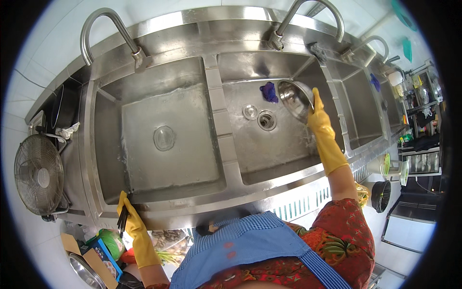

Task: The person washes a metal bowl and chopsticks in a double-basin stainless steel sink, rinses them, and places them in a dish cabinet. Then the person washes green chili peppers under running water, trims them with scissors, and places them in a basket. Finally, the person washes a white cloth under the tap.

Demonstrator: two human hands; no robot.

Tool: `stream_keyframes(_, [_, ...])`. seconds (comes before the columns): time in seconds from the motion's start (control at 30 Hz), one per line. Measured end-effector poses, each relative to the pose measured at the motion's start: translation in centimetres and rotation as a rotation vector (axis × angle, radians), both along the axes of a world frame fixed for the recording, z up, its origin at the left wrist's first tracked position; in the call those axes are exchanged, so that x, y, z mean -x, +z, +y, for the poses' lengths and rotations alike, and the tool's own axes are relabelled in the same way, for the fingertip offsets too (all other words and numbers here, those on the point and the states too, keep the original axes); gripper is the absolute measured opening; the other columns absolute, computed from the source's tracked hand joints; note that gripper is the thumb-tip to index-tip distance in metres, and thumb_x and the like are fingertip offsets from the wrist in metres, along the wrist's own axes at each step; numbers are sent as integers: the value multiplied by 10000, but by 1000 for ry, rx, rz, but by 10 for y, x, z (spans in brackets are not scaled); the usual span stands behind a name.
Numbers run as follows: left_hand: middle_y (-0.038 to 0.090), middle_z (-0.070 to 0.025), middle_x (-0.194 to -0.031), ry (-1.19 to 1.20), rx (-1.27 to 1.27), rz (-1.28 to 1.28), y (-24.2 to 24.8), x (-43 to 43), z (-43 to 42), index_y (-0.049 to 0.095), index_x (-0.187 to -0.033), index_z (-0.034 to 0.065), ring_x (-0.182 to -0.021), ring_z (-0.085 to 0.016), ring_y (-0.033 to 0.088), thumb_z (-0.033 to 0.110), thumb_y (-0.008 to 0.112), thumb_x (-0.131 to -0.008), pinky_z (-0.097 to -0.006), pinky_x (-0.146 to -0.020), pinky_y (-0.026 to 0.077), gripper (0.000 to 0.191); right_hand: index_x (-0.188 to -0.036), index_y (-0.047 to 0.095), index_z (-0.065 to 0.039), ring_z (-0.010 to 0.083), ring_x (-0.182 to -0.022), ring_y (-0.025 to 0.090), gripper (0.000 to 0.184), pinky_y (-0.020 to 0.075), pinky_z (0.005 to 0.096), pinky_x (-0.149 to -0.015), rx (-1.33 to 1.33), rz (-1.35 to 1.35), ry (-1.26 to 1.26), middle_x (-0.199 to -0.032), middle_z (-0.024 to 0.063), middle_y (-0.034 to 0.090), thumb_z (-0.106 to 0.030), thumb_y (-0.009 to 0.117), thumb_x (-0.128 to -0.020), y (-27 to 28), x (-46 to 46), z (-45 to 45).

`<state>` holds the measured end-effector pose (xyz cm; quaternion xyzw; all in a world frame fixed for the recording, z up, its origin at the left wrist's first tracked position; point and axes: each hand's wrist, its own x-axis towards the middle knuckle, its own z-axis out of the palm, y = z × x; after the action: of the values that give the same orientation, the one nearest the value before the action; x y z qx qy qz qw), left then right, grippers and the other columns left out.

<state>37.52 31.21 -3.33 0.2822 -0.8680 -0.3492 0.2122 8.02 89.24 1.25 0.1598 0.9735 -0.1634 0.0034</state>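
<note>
My right hand (320, 121), in a yellow rubber glove, grips the rim of a stainless steel bowl (294, 101). The bowl is tilted on its side in the middle sink basin (249, 159), its opening facing left. Left of it lie a crumpled purple cloth (269, 92), the drain hole (267, 121) and a round drain strainer (250, 112). My left hand (134, 225), gloved alike, is at the front left corner of the left basin (112, 144) and holds several thin black sticks (123, 219), apparently chopsticks. That basin contains water over a round drain cover (164, 138).
Gooseneck taps (108, 14) (306, 7) rise behind the basins. A metal fan (39, 175) and a black tub (65, 106) stand at left. Grey scouring wool (317, 52) rests on the back ledge. Further right is another basin (355, 104). A cardboard box (92, 260) lies below, at left.
</note>
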Motion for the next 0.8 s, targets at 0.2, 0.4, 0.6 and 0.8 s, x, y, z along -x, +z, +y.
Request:
stream_keyframes(0.2, [650,-177,-1263,36,-9,-38,4,-1,5,601,-1273,-38,-1145,-265,625,177,522,-1053,-345,-1016,483,317,-1500,220,-211,318,-1209,606,698,528,478,-915,604,-327,-637,-1347,220,560,-82,610,-936,-121,38,4])
stream_keyframes(0.4, [659,-191,-1237,29,103,-44,0,-4,2,603,-1241,-56,-1110,-269,643,129,533,-1044,-344,-995,501,279,-1536,230,-117,305,-921,707,660,578,412,-614,774,-224,-833,-1105,249,648,-28,493,-937,-241,49,-29])
stream_keyframes(0.6, [665,-196,-1226,15,163,-108,5,-5,3,599,-1240,-62,-1101,-275,648,108,538,-1039,-348,-990,505,271,-1543,264,-233,384,-915,711,643,602,439,-722,394,-168,-327,-1250,289,614,-193,549,-969,-194,75,-83])
stream_keyframes(0.8, [660,-205,-1235,27,60,-118,3,-2,0,617,-1233,-70,-1152,-308,628,152,531,-1042,-374,-1025,473,305,-1529,292,-197,211,-676,657,565,562,327,-567,895,421,-108,-981,178,669,-230,542,-1024,-77,91,-116])
